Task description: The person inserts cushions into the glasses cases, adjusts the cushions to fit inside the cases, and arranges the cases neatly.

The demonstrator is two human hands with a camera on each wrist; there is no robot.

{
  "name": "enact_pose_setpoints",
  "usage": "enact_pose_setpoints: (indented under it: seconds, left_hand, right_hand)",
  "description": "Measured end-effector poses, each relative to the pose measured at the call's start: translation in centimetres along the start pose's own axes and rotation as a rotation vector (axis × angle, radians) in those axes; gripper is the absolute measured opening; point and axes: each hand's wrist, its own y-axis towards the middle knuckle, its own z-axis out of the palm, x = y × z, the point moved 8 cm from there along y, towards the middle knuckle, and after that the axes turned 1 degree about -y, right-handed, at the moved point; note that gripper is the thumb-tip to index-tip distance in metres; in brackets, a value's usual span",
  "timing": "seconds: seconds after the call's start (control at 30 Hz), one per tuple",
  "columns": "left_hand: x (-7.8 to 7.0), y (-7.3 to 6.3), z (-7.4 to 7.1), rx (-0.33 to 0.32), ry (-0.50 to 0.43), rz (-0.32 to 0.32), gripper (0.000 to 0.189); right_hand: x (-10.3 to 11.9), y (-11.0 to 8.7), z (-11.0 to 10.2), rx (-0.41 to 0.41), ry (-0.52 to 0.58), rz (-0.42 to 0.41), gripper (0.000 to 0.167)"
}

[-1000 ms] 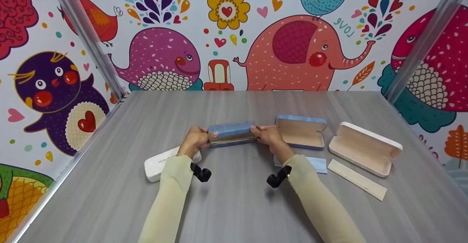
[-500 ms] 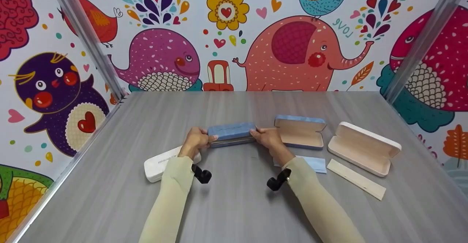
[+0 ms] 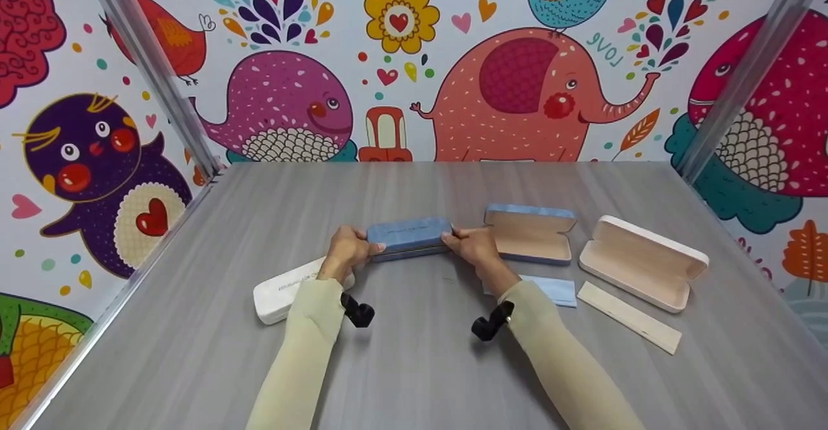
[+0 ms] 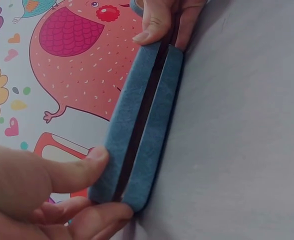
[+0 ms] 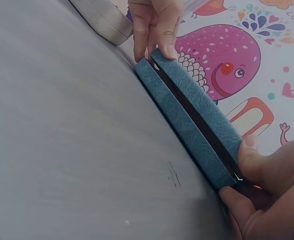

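A blue glasses case (image 3: 409, 233) is held between both hands near the middle of the table, its lid tilted down with a narrow dark gap along the front. My left hand (image 3: 347, 249) grips the left end, thumb on the lid and fingers under the lower half. At the right end, my right hand (image 3: 475, 247) pinches the case the same way. Both wrist views show the thin gap running the length of the case (image 4: 129, 115) between lid and base. The inside is hidden.
A closed white glasses case (image 3: 278, 291) lies behind the left wrist. To the right stand an open blue case (image 3: 530, 242) and an open white case (image 3: 647, 265). Before them lie a folded light blue cloth (image 3: 555, 290) and a flat cream strip (image 3: 631, 317).
The lid of the held blue case has come down, narrowing its front gap, and its top print now shows. Both hands have kept their places at the ends.
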Motion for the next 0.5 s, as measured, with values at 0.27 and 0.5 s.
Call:
enact_pose_setpoints:
  seconds: [0.27, 0.5]
  left_hand:
    - [-0.17, -0.25, -0.05, -0.019, 0.05, 0.004, 0.046]
    - [-0.27, -0.28, 0.03, -0.028, 0.107, 0.011, 0.045]
  right_hand:
    - [0.09, -0.22, 0.05, -0.003, -0.012, -0.013, 0.046]
    - [-0.05, -0.41, 0.24, 0.017, 0.006, 0.011, 0.049]
